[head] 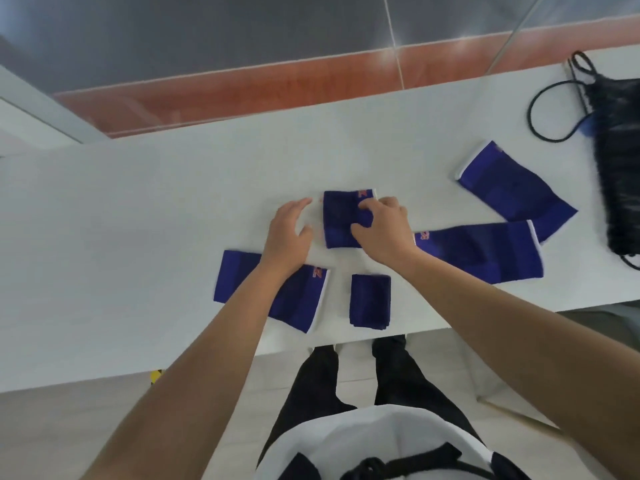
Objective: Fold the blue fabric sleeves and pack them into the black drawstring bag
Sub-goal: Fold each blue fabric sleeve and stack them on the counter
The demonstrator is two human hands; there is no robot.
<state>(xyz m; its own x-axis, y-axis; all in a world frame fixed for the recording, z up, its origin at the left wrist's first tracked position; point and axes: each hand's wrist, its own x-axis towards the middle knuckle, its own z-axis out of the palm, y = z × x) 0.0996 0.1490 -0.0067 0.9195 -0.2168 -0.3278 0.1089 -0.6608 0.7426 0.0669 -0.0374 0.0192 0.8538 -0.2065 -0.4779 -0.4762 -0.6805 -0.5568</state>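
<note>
Five blue sleeves [370, 301], R hand [384, 230] grips centre one [337, 216], L hand [289, 233] slack, bag [620, 150] far-right

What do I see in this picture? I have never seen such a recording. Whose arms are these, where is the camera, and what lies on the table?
There is no machine: these are a person's two bare arms. The one picture comes from a camera worn on the person's head, looking down at the hands. The right hand grips the middle sleeve, already folded, with curled fingers. The left hand is open beside it and holds nothing. On the white table also lie a small folded piece near the front edge, the left sleeve partly under the forearm, and a long sleeve and a farther sleeve to the right. The black drawstring bag lies at the far right.
</note>
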